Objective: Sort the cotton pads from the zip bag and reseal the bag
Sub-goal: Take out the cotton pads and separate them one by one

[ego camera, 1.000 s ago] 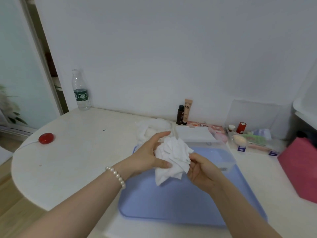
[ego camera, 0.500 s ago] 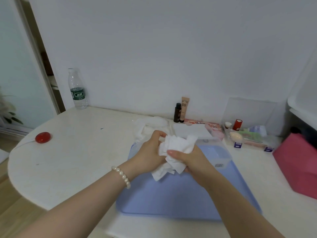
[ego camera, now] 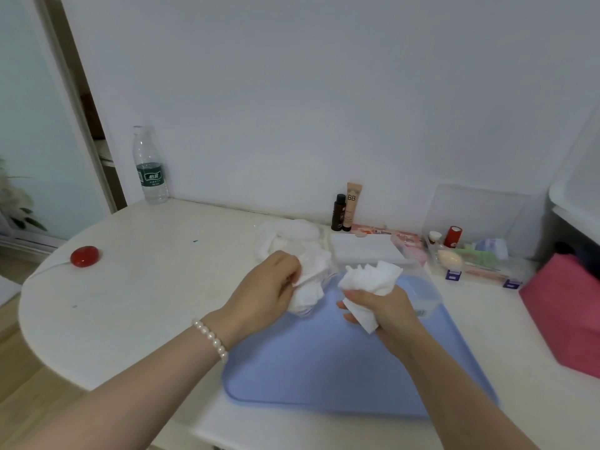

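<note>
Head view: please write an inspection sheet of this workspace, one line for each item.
Surface: white round-edged table with a blue tray on it.
Job's things: one bunch of white pads in the left hand, another bunch in the right hand; more white pads in a pile behind; zip bag not clearly seen.
Clutter: water bottle, two cosmetic tubes, clear organiser, pink box.
Grippers: both hands closed on pads.
Cables: white cord to a red round object.
Surroundings: white wall, glass door at left.
</note>
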The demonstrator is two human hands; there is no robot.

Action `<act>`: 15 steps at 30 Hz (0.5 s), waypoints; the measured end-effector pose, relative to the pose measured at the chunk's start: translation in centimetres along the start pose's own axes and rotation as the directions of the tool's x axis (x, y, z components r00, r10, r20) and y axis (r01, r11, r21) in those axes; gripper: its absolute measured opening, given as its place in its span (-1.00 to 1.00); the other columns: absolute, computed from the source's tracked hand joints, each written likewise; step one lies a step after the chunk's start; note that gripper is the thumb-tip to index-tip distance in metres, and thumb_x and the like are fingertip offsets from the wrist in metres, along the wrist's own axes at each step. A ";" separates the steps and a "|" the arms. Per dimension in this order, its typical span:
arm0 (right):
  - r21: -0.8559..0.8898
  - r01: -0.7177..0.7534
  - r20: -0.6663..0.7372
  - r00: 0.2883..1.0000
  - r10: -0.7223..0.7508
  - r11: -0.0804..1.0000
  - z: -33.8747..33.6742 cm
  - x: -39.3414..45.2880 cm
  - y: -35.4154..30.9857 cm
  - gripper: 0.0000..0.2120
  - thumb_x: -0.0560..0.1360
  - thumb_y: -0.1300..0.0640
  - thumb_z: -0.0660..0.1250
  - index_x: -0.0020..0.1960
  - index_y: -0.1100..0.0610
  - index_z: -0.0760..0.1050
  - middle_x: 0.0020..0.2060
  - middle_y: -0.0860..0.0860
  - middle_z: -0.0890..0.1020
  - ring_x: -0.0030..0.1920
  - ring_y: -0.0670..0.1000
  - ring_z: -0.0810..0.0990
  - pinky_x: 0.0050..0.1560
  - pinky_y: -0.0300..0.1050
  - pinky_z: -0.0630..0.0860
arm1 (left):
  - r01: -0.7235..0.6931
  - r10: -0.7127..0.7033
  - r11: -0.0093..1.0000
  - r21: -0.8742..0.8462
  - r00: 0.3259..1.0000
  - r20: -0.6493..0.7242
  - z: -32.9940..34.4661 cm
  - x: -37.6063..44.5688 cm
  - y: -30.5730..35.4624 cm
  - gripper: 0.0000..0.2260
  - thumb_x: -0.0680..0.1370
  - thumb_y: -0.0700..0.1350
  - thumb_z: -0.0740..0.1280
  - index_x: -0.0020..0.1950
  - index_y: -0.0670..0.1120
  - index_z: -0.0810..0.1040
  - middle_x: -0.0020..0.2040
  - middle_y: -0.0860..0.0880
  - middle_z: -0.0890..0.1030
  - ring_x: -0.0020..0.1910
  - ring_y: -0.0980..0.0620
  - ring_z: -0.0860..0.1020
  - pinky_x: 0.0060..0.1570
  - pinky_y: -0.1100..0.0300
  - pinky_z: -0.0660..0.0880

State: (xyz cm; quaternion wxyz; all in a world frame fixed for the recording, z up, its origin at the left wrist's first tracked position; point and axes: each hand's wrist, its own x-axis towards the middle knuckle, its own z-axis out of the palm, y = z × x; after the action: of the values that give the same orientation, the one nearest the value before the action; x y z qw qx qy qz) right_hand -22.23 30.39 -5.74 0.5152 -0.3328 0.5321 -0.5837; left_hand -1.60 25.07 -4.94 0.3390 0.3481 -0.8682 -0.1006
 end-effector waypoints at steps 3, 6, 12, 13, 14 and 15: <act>-0.151 0.110 -0.030 0.993 -0.116 0.982 1.3 -0.2 -0.2 -0.69 0.32 0.36 0.48 0.03 0.25 0.53 -0.16 0.10 0.64 -0.23 0.02 0.62 -0.33 -0.21 0.53 | -0.025 0.027 0.993 0.112 1.000 -0.010 0.4 0.0 -1.1 -0.82 0.43 -0.19 0.11 -0.15 -0.13 0.50 -0.10 -0.02 0.51 -0.22 -0.05 0.48 -0.27 0.15 0.46; -0.263 0.211 -0.073 0.969 -0.238 0.941 3.1 -0.1 -0.6 -0.68 0.29 0.29 0.53 -0.05 0.09 0.49 -0.21 -0.11 0.59 -0.19 -0.15 0.56 -0.29 -0.34 0.45 | 0.010 -0.008 0.998 0.069 0.999 -0.038 0.2 0.7 -1.0 -0.84 0.41 -0.33 0.22 -0.13 -0.14 0.53 -0.10 -0.02 0.53 -0.19 -0.01 0.48 -0.21 0.22 0.44; -0.266 0.237 -0.120 0.954 -0.276 0.934 6.1 0.9 0.1 -0.65 0.27 0.21 0.55 -0.02 0.09 0.51 -0.15 -0.04 0.63 -0.10 -0.02 0.61 -0.09 -0.12 0.56 | 0.187 -0.186 0.982 -0.030 0.982 0.030 0.6 2.0 -0.1 -0.81 0.47 -0.33 0.26 -0.14 -0.06 0.34 -0.24 -0.02 0.49 -0.27 -0.01 0.41 -0.27 0.19 0.34; -0.293 0.213 -0.124 0.958 -0.258 0.932 6.2 1.1 0.3 -0.64 0.27 0.20 0.54 0.00 0.10 0.50 -0.12 -0.01 0.63 -0.08 0.01 0.61 -0.04 -0.06 0.57 | 0.156 -0.159 0.987 0.049 0.984 0.076 0.9 2.0 -0.2 -0.83 0.47 -0.32 0.25 -0.14 -0.06 0.34 -0.22 -0.03 0.49 -0.25 -0.03 0.41 -0.26 0.14 0.35; -0.321 0.188 -0.125 0.963 -0.238 0.928 6.3 1.4 0.6 -0.64 0.28 0.19 0.53 0.02 0.11 0.50 -0.09 0.01 0.63 -0.05 0.03 0.61 -0.01 -0.01 0.57 | 0.100 -0.120 0.981 0.164 0.985 0.120 1.2 2.0 -0.2 -0.84 0.47 -0.33 0.23 -0.12 -0.07 0.37 -0.19 -0.04 0.49 -0.22 -0.05 0.42 -0.27 0.10 0.37; -0.343 0.167 -0.124 0.967 -0.221 0.924 6.2 1.6 0.8 -0.64 0.30 0.18 0.51 0.05 0.13 0.50 -0.07 0.03 0.63 -0.03 0.05 0.60 0.01 0.01 0.56 | 0.032 -0.081 0.954 0.299 0.985 0.154 1.5 2.0 -0.2 -0.83 0.45 -0.36 0.23 -0.09 -0.09 0.41 -0.16 -0.06 0.49 -0.19 -0.07 0.44 -0.30 0.07 0.35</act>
State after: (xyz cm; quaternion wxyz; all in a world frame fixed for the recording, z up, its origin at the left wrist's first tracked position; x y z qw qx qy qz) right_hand -16.60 27.22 -5.44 0.3475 -0.4175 0.6261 -0.5594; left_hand -3.51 23.49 -5.13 0.2075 0.4100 -0.8881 -0.0080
